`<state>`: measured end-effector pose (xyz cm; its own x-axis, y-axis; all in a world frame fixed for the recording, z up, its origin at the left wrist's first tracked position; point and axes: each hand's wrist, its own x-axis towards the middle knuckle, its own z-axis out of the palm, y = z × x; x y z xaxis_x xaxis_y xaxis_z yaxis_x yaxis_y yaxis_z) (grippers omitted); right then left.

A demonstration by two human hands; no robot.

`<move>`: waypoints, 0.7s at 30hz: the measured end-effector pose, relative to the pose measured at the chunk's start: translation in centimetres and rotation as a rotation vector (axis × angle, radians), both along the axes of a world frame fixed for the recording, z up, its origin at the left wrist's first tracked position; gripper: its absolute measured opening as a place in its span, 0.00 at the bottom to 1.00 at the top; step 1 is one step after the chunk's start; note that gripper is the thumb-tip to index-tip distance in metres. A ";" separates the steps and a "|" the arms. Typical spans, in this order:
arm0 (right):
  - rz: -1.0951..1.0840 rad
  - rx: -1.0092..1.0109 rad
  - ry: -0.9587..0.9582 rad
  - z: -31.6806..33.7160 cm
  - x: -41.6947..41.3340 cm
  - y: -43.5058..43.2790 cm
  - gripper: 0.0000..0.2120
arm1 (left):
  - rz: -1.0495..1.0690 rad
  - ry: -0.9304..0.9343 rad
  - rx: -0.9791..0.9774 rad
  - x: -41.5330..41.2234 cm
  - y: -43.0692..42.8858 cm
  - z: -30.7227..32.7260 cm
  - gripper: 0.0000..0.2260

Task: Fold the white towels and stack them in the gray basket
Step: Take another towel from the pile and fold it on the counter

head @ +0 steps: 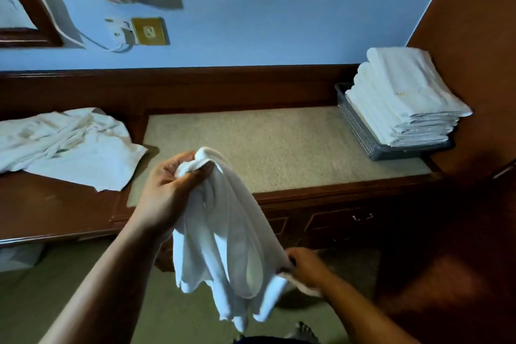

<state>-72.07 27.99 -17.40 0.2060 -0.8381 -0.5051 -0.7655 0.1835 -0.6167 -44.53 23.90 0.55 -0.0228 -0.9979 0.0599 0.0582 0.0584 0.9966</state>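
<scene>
Loose towels [69, 145] heaped far left on the surface [265, 142]. Left hand [170, 190] grips the bunched top of the held towel [223, 232], which hangs slanting down-right to the right hand [307, 271], pinching its lower edge. Gray basket [360, 131], holding folded towels [405, 98], sits far right, nearer the right hand

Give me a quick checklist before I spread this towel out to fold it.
1. Grip of left hand on bunched top of towel: ok.
2. Pinch of right hand on a lower edge: ok.
3. The towel spread flat: not ok, it hangs in folds.
4. Free beige top between pile and basket: ok.
5. Room on stack: cannot tell; it rises above the basket rim.
</scene>
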 end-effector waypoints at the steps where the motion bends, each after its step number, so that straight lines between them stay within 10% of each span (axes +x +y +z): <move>1: -0.027 0.014 0.017 -1.2 -0.5 0.1 0.09 | 0.030 0.000 0.011 0.7 0.1 0.2 0.12; 13: -0.406 -0.039 0.192 -3.1 -7.9 -0.9 0.12 | 0.115 -0.068 0.051 4.6 0.9 -0.8 0.19; 21: -0.607 -0.569 -0.213 4.1 -4.9 -3.8 0.13 | 0.081 -0.325 0.083 3.9 0.6 -2.3 0.14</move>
<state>-76.92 24.19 -13.32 -0.3171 -0.9481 0.0245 -0.4923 0.1425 -0.8587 -40.65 24.53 -1.72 0.0520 -0.9985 -0.0188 -0.2649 -0.0319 0.9638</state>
